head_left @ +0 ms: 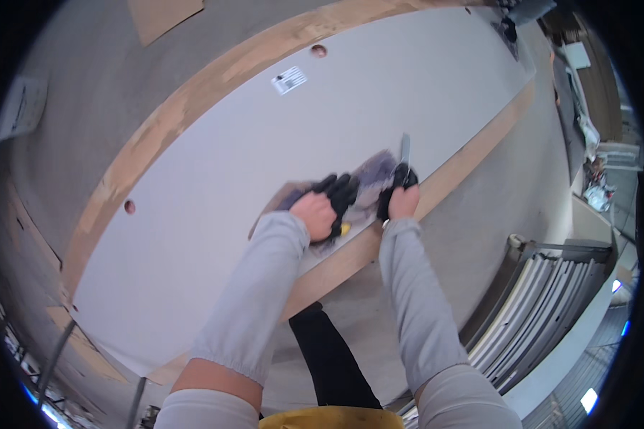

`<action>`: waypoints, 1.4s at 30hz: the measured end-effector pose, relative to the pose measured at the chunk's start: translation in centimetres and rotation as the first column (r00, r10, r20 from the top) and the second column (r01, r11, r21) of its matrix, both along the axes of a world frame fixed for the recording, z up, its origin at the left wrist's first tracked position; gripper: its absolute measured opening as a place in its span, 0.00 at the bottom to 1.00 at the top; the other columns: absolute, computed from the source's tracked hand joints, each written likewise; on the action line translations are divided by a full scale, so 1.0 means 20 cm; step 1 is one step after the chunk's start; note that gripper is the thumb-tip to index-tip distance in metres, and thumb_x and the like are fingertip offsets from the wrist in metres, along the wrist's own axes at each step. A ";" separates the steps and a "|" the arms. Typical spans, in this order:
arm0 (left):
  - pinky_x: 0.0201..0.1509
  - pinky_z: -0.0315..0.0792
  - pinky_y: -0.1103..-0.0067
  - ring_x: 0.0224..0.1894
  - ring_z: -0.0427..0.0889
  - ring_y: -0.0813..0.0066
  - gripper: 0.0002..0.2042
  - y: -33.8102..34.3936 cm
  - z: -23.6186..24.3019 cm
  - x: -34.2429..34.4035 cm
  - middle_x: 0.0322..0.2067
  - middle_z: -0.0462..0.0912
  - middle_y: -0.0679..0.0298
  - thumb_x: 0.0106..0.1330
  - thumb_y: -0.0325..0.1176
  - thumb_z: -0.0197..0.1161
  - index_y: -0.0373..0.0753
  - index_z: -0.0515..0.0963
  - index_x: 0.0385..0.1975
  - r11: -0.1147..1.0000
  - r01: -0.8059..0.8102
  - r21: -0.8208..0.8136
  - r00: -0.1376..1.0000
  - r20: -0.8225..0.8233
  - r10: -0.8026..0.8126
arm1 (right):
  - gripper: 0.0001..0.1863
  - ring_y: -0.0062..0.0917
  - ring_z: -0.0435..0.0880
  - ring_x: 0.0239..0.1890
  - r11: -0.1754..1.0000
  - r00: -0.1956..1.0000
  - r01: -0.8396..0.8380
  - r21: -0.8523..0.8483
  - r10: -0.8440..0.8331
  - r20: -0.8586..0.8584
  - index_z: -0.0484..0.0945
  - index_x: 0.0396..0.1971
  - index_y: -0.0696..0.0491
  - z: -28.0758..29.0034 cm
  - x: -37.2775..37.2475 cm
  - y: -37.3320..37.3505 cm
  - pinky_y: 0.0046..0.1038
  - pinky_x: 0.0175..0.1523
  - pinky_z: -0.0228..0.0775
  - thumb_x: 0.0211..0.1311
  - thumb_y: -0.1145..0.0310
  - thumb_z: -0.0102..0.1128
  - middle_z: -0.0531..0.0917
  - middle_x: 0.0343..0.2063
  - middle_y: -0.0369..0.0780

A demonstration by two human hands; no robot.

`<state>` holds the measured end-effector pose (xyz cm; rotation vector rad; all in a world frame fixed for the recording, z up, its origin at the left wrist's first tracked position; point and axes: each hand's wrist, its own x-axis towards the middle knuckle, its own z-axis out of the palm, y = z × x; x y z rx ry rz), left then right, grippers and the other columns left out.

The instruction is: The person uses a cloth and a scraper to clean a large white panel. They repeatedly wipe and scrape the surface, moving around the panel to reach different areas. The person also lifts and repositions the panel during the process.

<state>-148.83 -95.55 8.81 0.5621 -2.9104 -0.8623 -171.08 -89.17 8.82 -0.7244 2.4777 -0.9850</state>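
A long white panel (215,193) with wood-coloured edge strips lies in front of me. My left hand (323,207), in a black glove that leaves part of the hand bare, presses down on a crumpled grey-purple rag (374,177) near the panel's near edge, fingers bent over it. In my right hand (401,194), also gloved, is a narrow flat-bladed scraper (406,149), its blade pointing away from me. The fist closes round its handle and sits beside the rag. A small yellow piece (345,229) shows below my left hand; I cannot tell what it belongs to.
A printed label (288,81) and a round hole (318,51) are on the panel's far part. At the right stands a rack of stacked long strips (544,311). A brown board (163,18) lies at the far left, a white container (23,107) below it.
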 end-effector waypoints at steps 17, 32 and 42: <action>0.38 0.68 0.63 0.33 0.77 0.50 0.10 -0.80 -0.17 0.16 0.26 0.79 0.47 0.50 0.29 0.54 0.29 0.78 0.17 0.441 -0.689 -0.575 0.547 -0.013 0.837 | 0.14 0.46 0.78 0.44 0.893 0.950 -0.185 0.410 0.269 -0.157 0.78 0.39 0.56 -0.04 -0.78 -1.58 0.41 0.49 0.70 0.58 0.67 0.48 0.80 0.39 0.51; 0.50 0.67 0.60 0.44 0.75 0.44 0.27 -0.81 -0.03 0.10 0.40 0.77 0.41 0.50 0.50 0.61 0.24 0.77 0.34 0.508 -0.733 -0.452 0.533 0.082 0.842 | 0.09 0.47 0.79 0.38 0.769 0.872 -0.443 0.461 0.488 0.024 0.78 0.32 0.57 0.13 -0.07 -1.36 0.44 0.44 0.70 0.55 0.71 0.49 0.80 0.32 0.52; 0.38 0.68 0.61 0.34 0.77 0.48 0.12 -0.83 -0.01 0.10 0.27 0.80 0.45 0.45 0.34 0.60 0.28 0.80 0.18 0.530 -0.763 -0.369 0.522 0.133 0.843 | 0.09 0.47 0.79 0.38 0.811 0.921 -0.385 0.440 0.365 0.132 0.76 0.32 0.59 0.16 0.34 -1.31 0.43 0.44 0.71 0.52 0.70 0.57 0.80 0.32 0.51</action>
